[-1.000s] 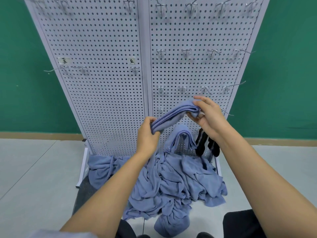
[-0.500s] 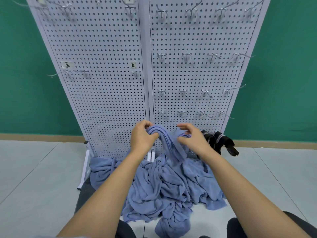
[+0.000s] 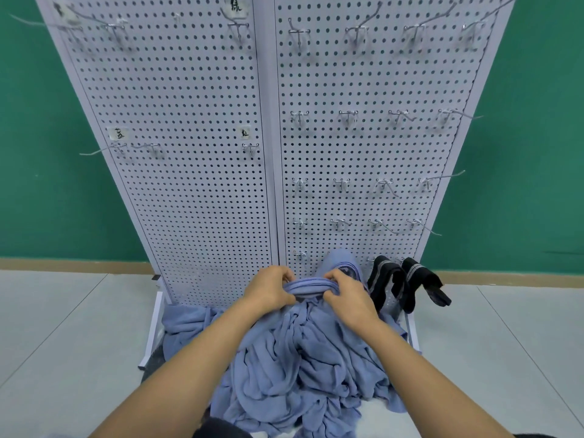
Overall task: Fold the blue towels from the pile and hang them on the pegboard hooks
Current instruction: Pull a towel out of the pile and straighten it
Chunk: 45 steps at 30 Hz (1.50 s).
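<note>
The folded towel (image 3: 308, 285) sits low at the pegboard (image 3: 196, 153) foot, just above the pile (image 3: 300, 368), bunched into a thick band w/ layered edges. It looks soft, light and limp, likely to sag or unfold unless pinched thru all layers near both ends. Left hand (image 3: 268, 290) is clamped on its left end, right hand (image 3: 346, 294) on its right end, towel spanning btwn them. Another blue towel (image 3: 339, 263) hangs right behind; black items (image 3: 407, 279) hang just right.

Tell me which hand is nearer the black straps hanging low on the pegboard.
Right. The right hand grips the folded towel just left of the black straps, with a small gap between. The left hand holds the towel's other end, farther left.
</note>
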Motion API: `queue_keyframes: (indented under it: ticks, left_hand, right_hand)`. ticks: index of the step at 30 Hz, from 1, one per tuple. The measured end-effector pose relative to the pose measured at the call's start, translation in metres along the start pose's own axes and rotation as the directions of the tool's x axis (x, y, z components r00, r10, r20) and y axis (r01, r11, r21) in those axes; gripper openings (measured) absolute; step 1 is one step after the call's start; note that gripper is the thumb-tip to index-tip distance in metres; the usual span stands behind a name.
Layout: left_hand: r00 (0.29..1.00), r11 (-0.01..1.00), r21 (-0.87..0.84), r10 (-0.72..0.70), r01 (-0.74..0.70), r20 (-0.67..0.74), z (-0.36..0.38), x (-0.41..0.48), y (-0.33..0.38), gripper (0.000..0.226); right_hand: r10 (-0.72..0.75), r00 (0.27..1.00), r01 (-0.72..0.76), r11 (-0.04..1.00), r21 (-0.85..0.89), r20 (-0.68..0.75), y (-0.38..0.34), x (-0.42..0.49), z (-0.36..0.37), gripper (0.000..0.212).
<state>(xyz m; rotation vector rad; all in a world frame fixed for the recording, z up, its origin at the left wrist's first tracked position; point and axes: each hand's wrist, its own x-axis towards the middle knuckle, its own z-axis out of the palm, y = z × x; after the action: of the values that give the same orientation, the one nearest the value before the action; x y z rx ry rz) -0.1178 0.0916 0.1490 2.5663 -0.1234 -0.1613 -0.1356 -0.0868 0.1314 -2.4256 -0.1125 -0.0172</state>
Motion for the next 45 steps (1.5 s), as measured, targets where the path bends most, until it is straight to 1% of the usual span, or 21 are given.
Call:
queue_keyframes:
  ticks: [2,4,9,13,17,21,24,26,28,29,31,34,36,37,39,40,43,45]
  left_hand:
    - [0.999,1.0,-0.021,-0.002,0.001,-0.041,0.002,0.008,-0.005,0.024]
    - [0.993,0.999,-0.047,0.006,-0.012,-0.121,0.002,0.019,-0.007,0.02]
    - [0.953,0.983,-0.173,0.01,-0.065,-0.302,0.004,0.056,-0.004,0.012]
    - [0.933,0.959,-0.269,-0.015,-0.089,-0.359,0.021,0.093,-0.014,0.011]
    - [0.915,0.953,-0.294,-0.06,-0.066,-0.4,0.043,0.125,-0.034,0.015]
    - [0.924,0.949,-0.308,-0.054,-0.071,-0.379,0.068,0.136,-0.054,0.021]
    - [0.926,0.937,-0.337,-0.04,-0.096,-0.376,0.086,0.136,-0.065,0.028]
    - [0.917,0.935,-0.341,-0.048,-0.099,-0.395,0.095,0.137,-0.07,0.033]
    - [0.915,0.927,-0.363,-0.065,-0.091,-0.398,0.101,0.138,-0.074,0.035]
    - [0.921,0.919,-0.383,-0.069,-0.09,-0.383,0.104,0.138,-0.075,0.035]
    - [0.941,0.901,-0.423,-0.058,-0.095,-0.334,0.105,0.137,-0.076,0.034]
    - [0.962,0.891,-0.446,-0.046,-0.082,-0.27,0.103,0.136,-0.077,0.036]
    - [0.967,0.903,-0.427,-0.062,-0.051,-0.247,0.099,0.131,-0.078,0.04]
    - [0.969,0.909,-0.415,-0.07,-0.035,-0.236,0.096,0.126,-0.078,0.042]
    - [0.97,0.921,-0.388,-0.083,-0.012,-0.227,0.089,0.112,-0.078,0.042]
    - [0.969,0.929,-0.37,-0.094,0.004,-0.227,0.087,0.105,-0.078,0.042]
    - [0.968,0.94,-0.341,-0.114,0.031,-0.226,0.086,0.079,-0.08,0.042]
    - [0.975,0.944,-0.327,-0.106,0.037,-0.194,0.092,0.061,-0.082,0.039]
  right_hand:
    - [0.015,1.0,-0.015,0.999,0.032,-0.01,-0.001,0.011,0.005,0.023]
    - [0.025,0.999,-0.022,0.997,0.073,-0.045,-0.005,0.026,0.006,0.02]
    - [0.013,0.987,0.008,0.991,0.13,-0.161,-0.009,0.077,0.01,0.026]
    - [0.043,0.981,-0.012,0.987,0.16,-0.189,-0.001,0.111,0.025,0.032]
    - [0.066,0.981,-0.022,0.973,0.228,-0.185,0.012,0.133,0.052,0.033]
    - [0.124,0.982,-0.076,0.952,0.296,-0.146,0.033,0.135,0.079,0.034]
    - [0.147,0.978,-0.095,0.945,0.312,-0.147,0.044,0.131,0.094,0.036]
    - [0.157,0.973,-0.109,0.958,0.265,-0.169,0.047,0.129,0.102,0.034]
    - [0.173,0.97,-0.142,0.973,0.181,-0.171,0.047,0.128,0.108,0.028]
    - [0.183,0.973,-0.159,0.974,0.16,-0.143,0.048,0.128,0.111,0.024]
    - [0.205,0.977,-0.192,0.965,0.178,-0.058,0.049,0.128,0.115,0.018]
    - [0.199,0.98,-0.198,0.956,0.218,0.015,0.056,0.125,0.114,0.019]
    - [0.184,0.982,-0.191,0.96,0.204,0.053,0.059,0.119,0.107,0.015]
    - [0.176,0.982,-0.188,0.962,0.2,0.073,0.06,0.116,0.102,0.017]
    - [0.184,0.978,-0.2,0.96,0.196,0.098,0.063,0.109,0.091,0.033]
    - [0.19,0.977,-0.207,0.959,0.192,0.101,0.065,0.103,0.085,0.036]
    - [0.193,0.975,-0.209,0.964,0.162,0.107,0.071,0.08,0.071,0.03]
    - [0.209,0.969,-0.229,0.96,0.159,0.133,0.077,0.062,0.067,0.026]
